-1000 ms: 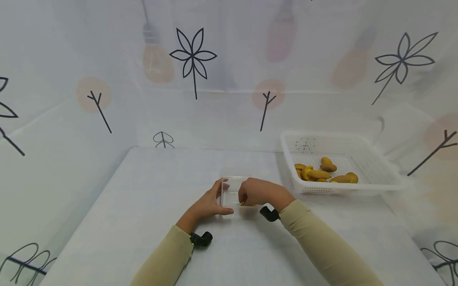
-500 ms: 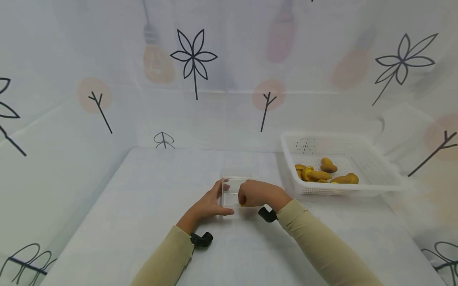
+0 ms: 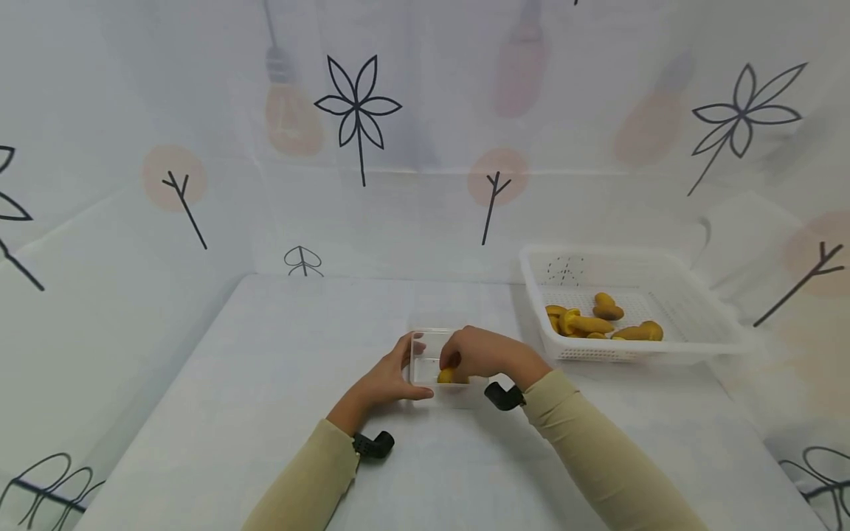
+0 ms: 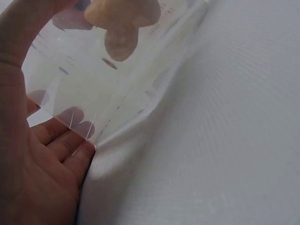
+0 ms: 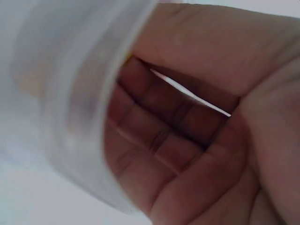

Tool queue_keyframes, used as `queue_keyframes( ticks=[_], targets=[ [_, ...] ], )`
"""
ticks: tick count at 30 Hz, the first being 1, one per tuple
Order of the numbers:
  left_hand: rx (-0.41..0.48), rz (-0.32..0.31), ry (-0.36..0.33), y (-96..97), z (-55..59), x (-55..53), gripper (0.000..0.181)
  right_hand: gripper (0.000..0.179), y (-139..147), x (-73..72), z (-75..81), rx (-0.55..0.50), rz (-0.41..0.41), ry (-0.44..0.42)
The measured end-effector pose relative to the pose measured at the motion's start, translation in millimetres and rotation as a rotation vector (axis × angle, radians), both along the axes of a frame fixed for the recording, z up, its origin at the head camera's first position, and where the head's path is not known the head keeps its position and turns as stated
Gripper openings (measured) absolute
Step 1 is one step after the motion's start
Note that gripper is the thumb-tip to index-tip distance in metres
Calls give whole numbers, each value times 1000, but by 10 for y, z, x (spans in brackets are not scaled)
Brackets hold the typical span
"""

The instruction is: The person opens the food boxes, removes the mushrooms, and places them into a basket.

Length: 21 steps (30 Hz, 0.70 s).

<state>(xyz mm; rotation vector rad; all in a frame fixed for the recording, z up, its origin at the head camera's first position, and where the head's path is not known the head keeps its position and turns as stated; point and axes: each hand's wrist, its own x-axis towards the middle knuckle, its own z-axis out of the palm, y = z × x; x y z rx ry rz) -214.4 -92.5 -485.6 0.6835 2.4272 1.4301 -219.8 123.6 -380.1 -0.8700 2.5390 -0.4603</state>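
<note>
A clear plastic box [image 3: 425, 369] stands on the white table, its left end gripped by my left hand [image 3: 388, 376], thumb along the front and fingers behind. Through its transparent wall the left wrist view shows those fingertips and a tan-yellow mushroom [image 4: 123, 33] with its cap uppermost. My right hand [image 3: 481, 352] reaches down into the box from the right. Its thumb and fingers pinch the yellow mushroom, partly hidden under the fingers. In the right wrist view the box's blurred wall [image 5: 89, 117] covers the fingertips, and only a speck of yellow shows by the thumb.
A white perforated basket [image 3: 717, 332] stands at the back right of the table [image 3: 299, 332], with several yellow-brown mushrooms [image 3: 587, 324] lying in it. Behind the table hangs a pale patterned cloth [image 3: 412, 221]. Each wrist carries a small black device [image 3: 374, 445].
My right hand has lifted slightly and tilted within the box, so more of the yellow mushroom shows under its fingertips. My left hand and the box have stayed in place.
</note>
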Motion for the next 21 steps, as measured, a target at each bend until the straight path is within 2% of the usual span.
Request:
queue_keyframes(
  ticks=[5,11,16,21],
  targets=[
    [-6,2,1,8,11,-3,105,17,72,3,43,-93,18,-16],
    [-13,3,-1,13,31,1,105,18,145,22,74,-175,43,3],
    [-9,6,-2,10,15,-3,106,18,194,12,39,-232,37,28],
    [-13,5,-1,9,0,-5,105,18,227,31,67,-304,24,29]
  ],
)
